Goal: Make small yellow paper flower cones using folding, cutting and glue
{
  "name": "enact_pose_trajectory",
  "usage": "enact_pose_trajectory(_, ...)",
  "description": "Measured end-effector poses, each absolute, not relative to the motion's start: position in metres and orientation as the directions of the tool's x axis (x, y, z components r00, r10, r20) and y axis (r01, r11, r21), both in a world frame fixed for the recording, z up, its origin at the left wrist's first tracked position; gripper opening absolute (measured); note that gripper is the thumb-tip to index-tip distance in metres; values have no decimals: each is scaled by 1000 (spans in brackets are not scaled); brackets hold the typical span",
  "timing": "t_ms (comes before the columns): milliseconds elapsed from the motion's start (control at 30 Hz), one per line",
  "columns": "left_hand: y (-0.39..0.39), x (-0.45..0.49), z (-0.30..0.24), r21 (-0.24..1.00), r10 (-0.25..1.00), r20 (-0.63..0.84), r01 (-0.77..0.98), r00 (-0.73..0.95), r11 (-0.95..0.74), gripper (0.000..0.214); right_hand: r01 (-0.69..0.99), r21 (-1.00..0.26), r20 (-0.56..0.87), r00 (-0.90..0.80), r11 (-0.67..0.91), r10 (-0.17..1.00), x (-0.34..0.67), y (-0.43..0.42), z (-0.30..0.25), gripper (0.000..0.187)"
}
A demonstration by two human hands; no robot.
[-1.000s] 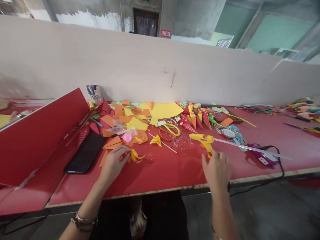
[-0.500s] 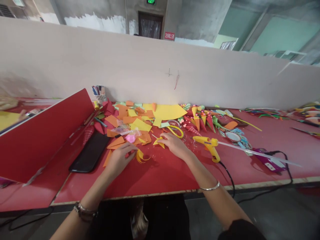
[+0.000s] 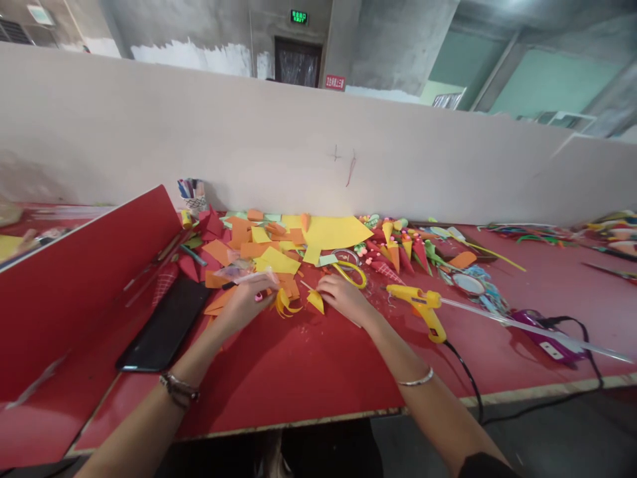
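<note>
My left hand (image 3: 249, 300) reaches over the paper scraps with bent, closed fingers. A bit of pink clay (image 3: 258, 297) shows between its thumb and fingers; the hand hides the rest. Curled yellow paper strips (image 3: 285, 305) lie just right of its fingertips. My right hand (image 3: 342, 297) is closed on a thin pale stick (image 3: 304, 284), which comes out on both sides of the hand. A small folded yellow paper piece (image 3: 315, 301) is under its fingertips; whether it is joined to the stick I cannot tell. Yellow-handled scissors (image 3: 355, 276) lie just beyond the right hand.
A yellow glue gun (image 3: 421, 304) with a long clear glue stick lies right, its cord running to a purple power socket (image 3: 550, 345). A black phone (image 3: 164, 325) and upright red board (image 3: 89, 292) are left. Paper cones (image 3: 393, 252) and a large yellow sheet (image 3: 336, 236) lie behind.
My left hand has moved forward over the pink clay, away from the curled strips. The right hand has turned the stick and yellow paper slightly. The view has tilted up a little.
</note>
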State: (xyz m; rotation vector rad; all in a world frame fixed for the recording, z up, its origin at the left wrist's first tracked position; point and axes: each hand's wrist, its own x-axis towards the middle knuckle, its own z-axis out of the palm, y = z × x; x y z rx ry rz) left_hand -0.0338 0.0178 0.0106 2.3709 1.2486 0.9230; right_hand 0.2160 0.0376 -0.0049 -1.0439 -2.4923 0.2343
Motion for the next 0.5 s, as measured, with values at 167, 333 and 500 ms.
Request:
enact_pose_trajectory(167,16,-35,1,515,808,398,622,436,-589,17,615,-377,304,-624,693,720,218,36,-12,25)
enact_pose_trajectory(333,13,-34,-1,538,806,369,601,462,-591,16,602,-396,318,-618,693,719,217,38,-13,20)
enact_pose_trajectory(500,14,-35,-4,545,800,368,587,474,-599,16,576,-524,328,-544,628,772,217,37,-9,18)
